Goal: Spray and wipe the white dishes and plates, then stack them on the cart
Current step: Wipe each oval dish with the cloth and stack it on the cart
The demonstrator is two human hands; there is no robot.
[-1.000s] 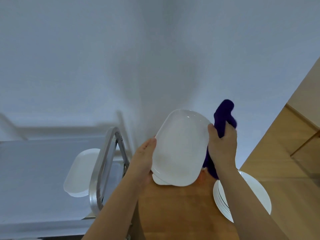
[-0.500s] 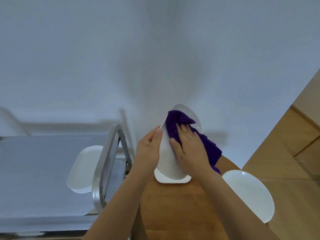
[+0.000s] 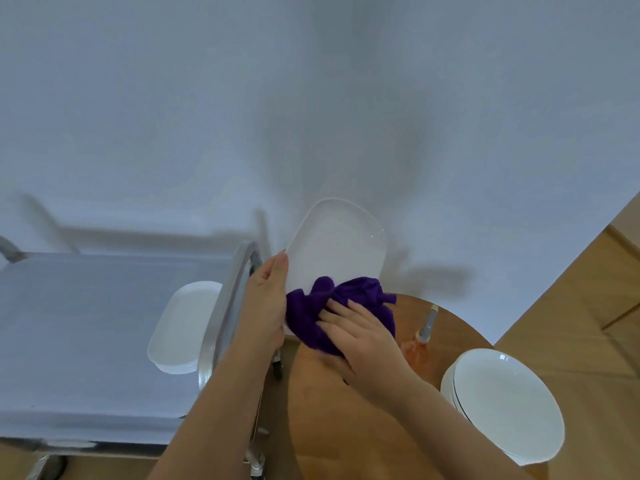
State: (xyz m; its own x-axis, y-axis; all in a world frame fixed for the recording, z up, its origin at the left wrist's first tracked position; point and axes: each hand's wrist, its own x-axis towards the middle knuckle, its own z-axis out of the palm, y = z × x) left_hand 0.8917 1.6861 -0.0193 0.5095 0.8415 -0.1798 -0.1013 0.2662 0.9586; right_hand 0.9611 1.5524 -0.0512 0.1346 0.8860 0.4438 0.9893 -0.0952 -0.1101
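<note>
A white rectangular dish (image 3: 337, 244) stands tilted upright over the far edge of the round wooden table (image 3: 346, 427). My left hand (image 3: 265, 303) grips its left edge. My right hand (image 3: 360, 334) presses a purple cloth (image 3: 311, 313) flat against the dish's lower face with straight fingers. A stack of white rectangular dishes (image 3: 183, 327) lies on the grey cart (image 3: 86, 334) to the left. A stack of round white plates (image 3: 502, 403) sits on the table's right side. A spray bottle (image 3: 424, 336) with orange liquid stands behind my right hand, partly hidden.
The cart's metal handle (image 3: 225, 306) curves up between the cart top and my left forearm. A white wall fills the background. Wooden floor (image 3: 588, 306) shows at the right.
The cloth and my right hand have slid from the dish's upper part down to its lower part. The dish now faces me more fully. My left hand keeps its grip.
</note>
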